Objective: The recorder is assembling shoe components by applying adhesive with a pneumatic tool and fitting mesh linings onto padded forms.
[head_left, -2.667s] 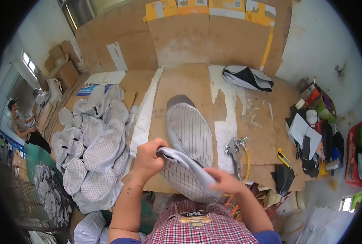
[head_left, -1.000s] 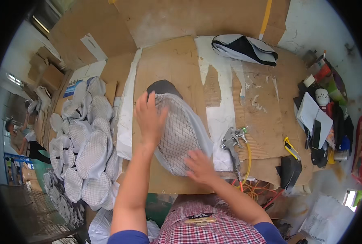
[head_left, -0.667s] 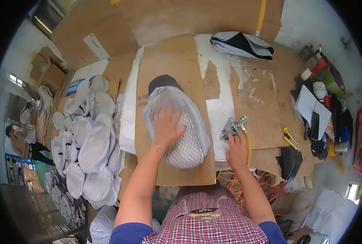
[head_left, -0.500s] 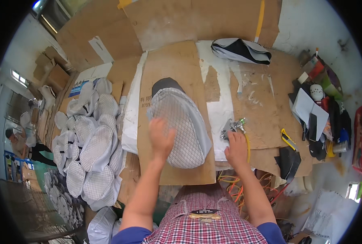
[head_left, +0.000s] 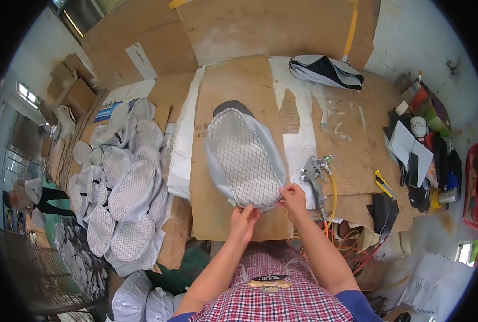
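Observation:
A grey-white quilted fabric cover [head_left: 244, 147], shaped like a long oval with a diamond stitch pattern and a dark far end, lies on the cardboard sheet [head_left: 239, 78] in front of me. My left hand [head_left: 244, 221] pinches its near edge. Just to the right, my right hand [head_left: 293, 199] grips the near right corner of the same edge between thumb and fingers. Right of the cover a metal spray gun [head_left: 316, 178] rests on the bench, a yellow hose attached to it.
Several similar covers [head_left: 129, 196] are heaped at the left. A folded black-and-white cover [head_left: 326, 72] lies at the back. To the right are a yellow utility knife [head_left: 383, 184], a black piece of material [head_left: 382, 216] and a phone [head_left: 413, 169]. A person [head_left: 32, 196] stands far left.
My left hand has come down off the cover's top to its near edge. My right hand has left the spray gun and taken hold of the cover's near corner.

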The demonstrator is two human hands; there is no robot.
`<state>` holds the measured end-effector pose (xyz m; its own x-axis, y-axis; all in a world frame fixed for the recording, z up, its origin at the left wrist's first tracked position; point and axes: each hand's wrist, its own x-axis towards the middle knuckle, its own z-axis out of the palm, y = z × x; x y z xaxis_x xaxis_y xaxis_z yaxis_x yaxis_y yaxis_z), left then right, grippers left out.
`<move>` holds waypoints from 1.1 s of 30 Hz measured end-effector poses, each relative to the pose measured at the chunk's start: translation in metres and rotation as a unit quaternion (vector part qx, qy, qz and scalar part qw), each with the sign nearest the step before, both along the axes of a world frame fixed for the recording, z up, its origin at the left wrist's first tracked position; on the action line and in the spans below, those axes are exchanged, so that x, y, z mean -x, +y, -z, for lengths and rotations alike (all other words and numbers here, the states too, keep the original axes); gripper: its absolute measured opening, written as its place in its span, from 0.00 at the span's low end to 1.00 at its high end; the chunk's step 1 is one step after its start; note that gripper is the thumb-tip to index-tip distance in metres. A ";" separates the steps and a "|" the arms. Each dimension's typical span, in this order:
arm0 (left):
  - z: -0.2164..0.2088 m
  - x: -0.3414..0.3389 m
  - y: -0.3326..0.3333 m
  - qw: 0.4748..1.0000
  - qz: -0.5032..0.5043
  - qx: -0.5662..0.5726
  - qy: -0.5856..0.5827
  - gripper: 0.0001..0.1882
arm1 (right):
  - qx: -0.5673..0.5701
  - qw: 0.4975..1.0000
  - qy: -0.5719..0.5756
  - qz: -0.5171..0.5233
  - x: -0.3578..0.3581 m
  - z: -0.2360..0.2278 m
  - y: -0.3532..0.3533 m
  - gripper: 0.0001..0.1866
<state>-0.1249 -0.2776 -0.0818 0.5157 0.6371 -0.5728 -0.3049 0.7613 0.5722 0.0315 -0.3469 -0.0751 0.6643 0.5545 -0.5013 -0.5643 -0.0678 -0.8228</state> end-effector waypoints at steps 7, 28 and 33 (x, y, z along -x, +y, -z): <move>0.006 -0.026 0.021 0.976 0.003 -0.037 0.215 0.16 | 0.018 0.998 -0.026 -0.060 0.006 0.002 0.015 0.13; -0.050 -0.041 0.063 0.511 0.059 -0.720 0.465 0.36 | 0.302 0.747 -0.584 -0.102 -0.094 0.009 -0.078 0.37; -0.022 -0.061 0.090 0.428 0.230 -0.755 0.440 0.37 | 0.089 0.885 -0.436 -0.135 -0.052 -0.098 -0.112 0.32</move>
